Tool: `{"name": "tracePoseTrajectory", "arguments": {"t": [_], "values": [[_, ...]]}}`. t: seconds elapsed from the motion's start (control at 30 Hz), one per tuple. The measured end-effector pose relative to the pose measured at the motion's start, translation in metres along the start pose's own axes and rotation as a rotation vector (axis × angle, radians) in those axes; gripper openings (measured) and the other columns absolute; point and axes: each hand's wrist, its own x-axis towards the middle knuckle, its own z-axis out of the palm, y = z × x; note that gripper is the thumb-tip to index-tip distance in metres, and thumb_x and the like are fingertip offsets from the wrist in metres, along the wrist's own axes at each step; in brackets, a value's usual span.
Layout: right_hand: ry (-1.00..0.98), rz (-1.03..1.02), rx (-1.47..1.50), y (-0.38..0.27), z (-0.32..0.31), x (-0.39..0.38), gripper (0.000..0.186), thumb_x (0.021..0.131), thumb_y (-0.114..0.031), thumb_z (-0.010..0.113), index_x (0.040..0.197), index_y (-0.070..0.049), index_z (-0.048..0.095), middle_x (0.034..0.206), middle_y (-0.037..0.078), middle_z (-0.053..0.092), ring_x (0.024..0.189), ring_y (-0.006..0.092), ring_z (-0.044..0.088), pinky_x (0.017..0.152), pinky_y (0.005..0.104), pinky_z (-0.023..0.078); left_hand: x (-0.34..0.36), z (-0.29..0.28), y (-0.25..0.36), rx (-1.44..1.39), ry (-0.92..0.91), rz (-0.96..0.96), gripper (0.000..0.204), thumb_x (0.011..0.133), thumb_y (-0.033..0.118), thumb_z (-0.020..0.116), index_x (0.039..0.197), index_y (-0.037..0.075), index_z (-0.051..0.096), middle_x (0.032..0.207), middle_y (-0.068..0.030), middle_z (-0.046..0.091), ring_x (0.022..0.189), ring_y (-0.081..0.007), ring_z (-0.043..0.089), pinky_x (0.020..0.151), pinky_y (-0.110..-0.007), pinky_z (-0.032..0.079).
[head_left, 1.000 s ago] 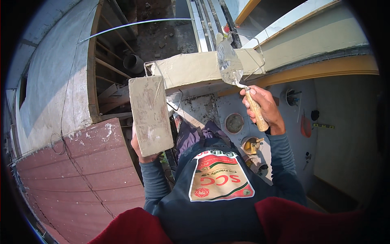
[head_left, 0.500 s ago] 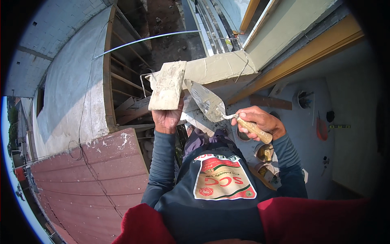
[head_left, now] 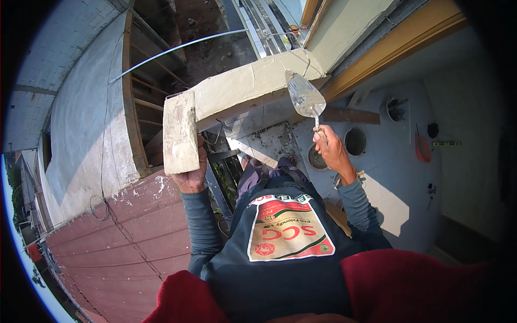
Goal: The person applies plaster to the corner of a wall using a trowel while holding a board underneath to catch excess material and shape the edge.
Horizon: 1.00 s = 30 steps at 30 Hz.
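Observation:
My left hand (head_left: 189,177) is closed under the lower end of a pale, flat cream block (head_left: 179,134), which is streaked with mortar and held upright along the left end of a cream-plastered ledge (head_left: 242,75). Whether it touches the ledge I cannot tell. My right hand (head_left: 331,148) grips the wooden handle of a mortar-smeared metal trowel (head_left: 306,98), its pointed blade raised toward the ledge's right part. A bent metal rod (head_left: 307,64) hangs over the ledge near the blade tip.
Below to the right lie a dark bucket (head_left: 355,141), another bucket (head_left: 318,157), a bucket of tools (head_left: 395,109), a plank (head_left: 353,116) and a spirit level (head_left: 447,144). Red corrugated sheeting (head_left: 113,226) is at lower left; a thin pipe (head_left: 177,48) spans the gap beyond.
Since half a second ago, my left hand has moved the block left and down. My right hand has lifted, swinging the trowel blade upright and away from the block.

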Motion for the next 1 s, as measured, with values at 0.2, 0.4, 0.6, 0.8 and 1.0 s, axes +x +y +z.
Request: {"name": "tracePoseTrajectory", "arguments": {"t": [0.2,0.4,0.6,0.8,1.0], "values": [[0.097,-0.214,0.127,0.075,0.050,0.029,0.025,0.102,-0.018,0.050,0.118,0.002,0.049,0.094,0.007,0.060,0.085,0.0153,0.059,0.077,0.0302,0.048,-0.017,0.001,0.001,0.141,0.047,0.073,0.053,0.095,0.030,0.057,0.140,0.005,0.048,0.137,-0.0214,0.052,0.116,-0.0413,0.057,0.084,-0.046,0.058],[0.071,-0.141,0.147,0.122,0.102,0.063,0.019,0.100,-0.014,0.049,0.115,-0.002,0.050,0.097,0.007,0.060,0.085,0.0172,0.057,0.079,0.0307,0.046,-0.028,0.026,-0.018,0.395,0.488,0.339,0.051,0.096,0.021,0.054,0.139,-0.003,0.042,0.112,-0.0177,0.053,0.087,-0.0214,0.048,0.065,-0.030,0.049],[0.157,-0.225,0.156,0.140,0.125,0.108,0.020,0.096,-0.015,0.051,0.111,-0.002,0.052,0.096,0.013,0.064,0.092,0.0250,0.063,0.084,0.0371,0.048,-0.047,0.020,-0.012,0.329,0.354,0.286,0.050,0.095,0.021,0.053,0.138,-0.003,0.041,0.113,-0.0176,0.052,0.085,-0.0205,0.048,0.066,-0.031,0.047],[0.014,-0.181,0.277,0.119,0.133,0.112,0.017,0.093,-0.010,0.051,0.108,-0.001,0.053,0.096,0.012,0.064,0.091,0.0240,0.062,0.082,0.0363,0.048,-0.074,0.005,0.003,0.158,0.145,0.112,0.056,0.097,0.039,0.049,0.142,0.006,0.046,0.139,-0.0209,0.053,0.121,-0.0437,0.055,0.090,-0.057,0.053],[-0.113,-0.146,0.254,0.115,0.145,0.111,0.017,0.093,-0.009,0.053,0.107,-0.001,0.055,0.096,0.014,0.065,0.088,0.0257,0.062,0.080,0.0381,0.048,-0.069,0.039,-0.032,0.384,0.418,0.318,0.052,0.095,0.022,0.055,0.138,-0.004,0.041,0.115,-0.0207,0.052,0.086,-0.0227,0.053,0.066,-0.032,0.054]]}}
